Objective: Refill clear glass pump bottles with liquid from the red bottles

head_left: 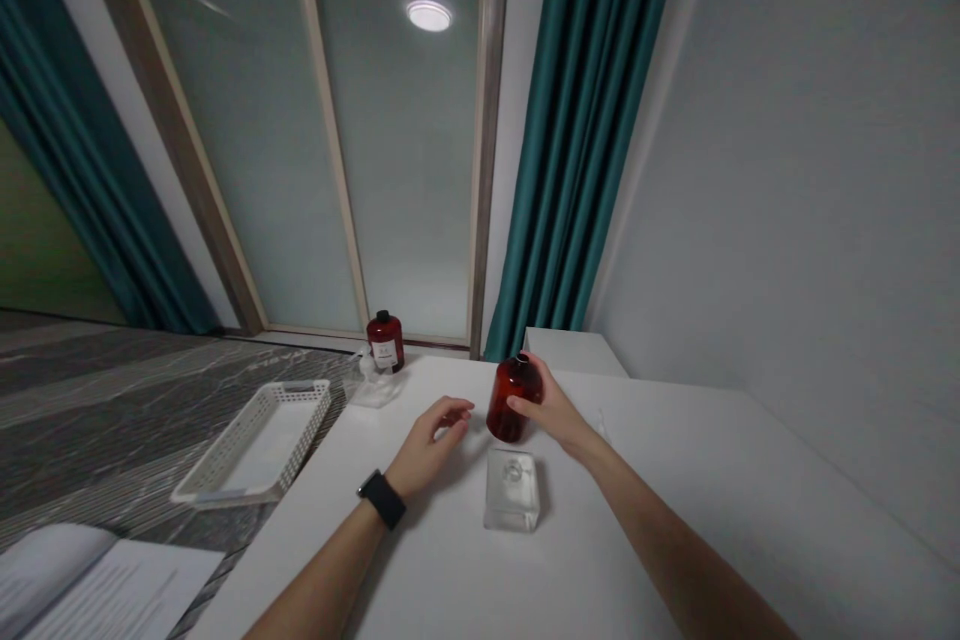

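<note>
My right hand point(551, 405) is closed around a reddish-brown bottle point(510, 410) from its right side. The bottle leans slightly to the right, and its dark-rimmed neck shows no cap on top. To its left, my left hand point(436, 432) is apart from the bottle, with loosely curved fingers and the thumb separated; nothing is in it. A dark watch is on that wrist. Just in front of the bottle stands a square clear glass bottle point(511, 495) with a round opening in its top.
At the table's point(450, 580) far left corner are a second reddish-brown bottle point(385, 345), black-capped and labelled, and clear plastic packaging point(373, 385) around something white. Left of the table lie a white perforated basket point(262, 445) and an open book point(120, 585). A white box-like surface point(574, 352) adjoins the back.
</note>
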Demonstrator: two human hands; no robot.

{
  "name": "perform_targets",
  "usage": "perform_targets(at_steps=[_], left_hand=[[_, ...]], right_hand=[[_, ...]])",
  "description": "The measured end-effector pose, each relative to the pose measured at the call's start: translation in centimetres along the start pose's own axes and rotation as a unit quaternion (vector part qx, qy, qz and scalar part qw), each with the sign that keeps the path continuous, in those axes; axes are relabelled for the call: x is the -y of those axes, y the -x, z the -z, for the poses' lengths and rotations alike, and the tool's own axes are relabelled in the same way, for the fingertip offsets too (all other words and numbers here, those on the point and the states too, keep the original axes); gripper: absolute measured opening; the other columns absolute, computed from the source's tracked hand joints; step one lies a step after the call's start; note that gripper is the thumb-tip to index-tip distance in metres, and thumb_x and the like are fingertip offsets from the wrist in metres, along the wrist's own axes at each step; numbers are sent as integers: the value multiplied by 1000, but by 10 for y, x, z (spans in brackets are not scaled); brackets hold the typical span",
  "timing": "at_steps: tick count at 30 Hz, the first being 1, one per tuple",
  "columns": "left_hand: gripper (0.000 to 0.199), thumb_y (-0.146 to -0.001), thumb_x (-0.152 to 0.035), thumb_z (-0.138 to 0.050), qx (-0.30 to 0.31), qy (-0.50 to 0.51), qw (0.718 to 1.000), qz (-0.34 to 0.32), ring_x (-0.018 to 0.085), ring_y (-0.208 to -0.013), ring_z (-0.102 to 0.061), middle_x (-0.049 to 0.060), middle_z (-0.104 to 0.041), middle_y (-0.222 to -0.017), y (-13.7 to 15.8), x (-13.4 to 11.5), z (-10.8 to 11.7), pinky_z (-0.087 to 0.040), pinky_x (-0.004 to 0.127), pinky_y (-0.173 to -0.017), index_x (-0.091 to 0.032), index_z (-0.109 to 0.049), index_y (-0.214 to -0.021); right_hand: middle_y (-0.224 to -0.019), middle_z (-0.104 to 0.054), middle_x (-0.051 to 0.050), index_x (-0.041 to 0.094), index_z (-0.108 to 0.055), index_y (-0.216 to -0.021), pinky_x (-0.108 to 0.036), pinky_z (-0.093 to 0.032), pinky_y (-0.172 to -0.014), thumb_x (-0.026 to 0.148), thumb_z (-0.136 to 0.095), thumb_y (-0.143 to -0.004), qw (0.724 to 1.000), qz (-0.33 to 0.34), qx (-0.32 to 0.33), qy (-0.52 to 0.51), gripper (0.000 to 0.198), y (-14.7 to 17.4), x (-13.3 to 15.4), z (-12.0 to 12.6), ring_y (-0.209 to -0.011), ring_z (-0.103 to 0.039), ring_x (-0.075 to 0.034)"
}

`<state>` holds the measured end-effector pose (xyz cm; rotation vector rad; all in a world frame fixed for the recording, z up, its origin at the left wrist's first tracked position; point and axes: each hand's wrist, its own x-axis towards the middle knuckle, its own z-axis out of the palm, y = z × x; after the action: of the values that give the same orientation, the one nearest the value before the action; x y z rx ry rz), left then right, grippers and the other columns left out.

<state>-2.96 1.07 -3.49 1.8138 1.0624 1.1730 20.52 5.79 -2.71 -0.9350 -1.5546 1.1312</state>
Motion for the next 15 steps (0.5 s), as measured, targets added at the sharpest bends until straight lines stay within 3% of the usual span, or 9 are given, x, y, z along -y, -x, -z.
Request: perform_targets(at_steps=[6,15], left_hand=[[23,-92,-34,-55,-28,-11,999,9,22,-99,-64,8,-68,-105,-1,1,-1,-50,39,-93,-17,-65,-105],[28,-93,-33,-53,-15,5,999,-31,22,-103,-62,8,-65,-116,0,2,-1,-50,39,-97,-20,-64,-116]], right_hand=[[-134,-57,-10,28,-26,-147,-46,-46,-103,38,-78,-70,1000,-22,14,-3,94,-6,-2,-19,-113,-62,-24],[-132,-59,-8,29,-35,-143,-46,-45,-104,36,-76,-70,1000,-3,10,28,84,-6,-7,-26,-116,-61,-24]])
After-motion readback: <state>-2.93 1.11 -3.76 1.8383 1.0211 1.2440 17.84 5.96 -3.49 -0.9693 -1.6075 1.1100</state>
